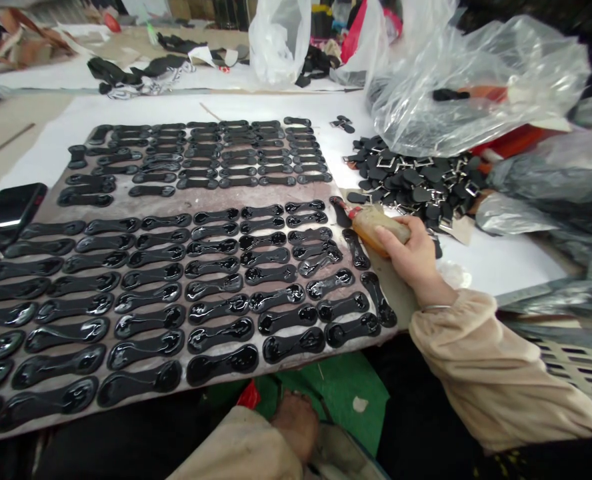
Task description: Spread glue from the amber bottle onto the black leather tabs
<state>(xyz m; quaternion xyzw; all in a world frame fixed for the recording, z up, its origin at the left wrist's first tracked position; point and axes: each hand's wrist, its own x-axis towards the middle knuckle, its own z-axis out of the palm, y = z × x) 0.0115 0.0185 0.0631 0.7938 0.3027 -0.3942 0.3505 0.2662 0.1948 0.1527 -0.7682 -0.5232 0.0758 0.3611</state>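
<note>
My right hand (pixel 416 253) is wrapped round a yellowish squeeze bottle (pixel 371 227) with a red tip, partly filled with amber liquid. The bottle lies tilted to the left, its tip over a black dumbbell-shaped strip (pixel 341 212) at the board's right edge. Rows of similar strips (pixel 223 360) cover the board (pixel 211 198), many with a wet, glossy coat on top. Below the board's front edge, my left hand (pixel 296 420) hangs low near my lap; its fingers are dark and hard to make out.
Right of the board lies a heap of black tabs with metal buckles (pixel 421 180). Clear plastic bags (pixel 476 80) stand behind it. A black phone-like device (pixel 13 210) rests at the left. Fabric scraps (pixel 141 70) lie farther back; a slatted plastic crate (pixel 576 370) is at the lower right.
</note>
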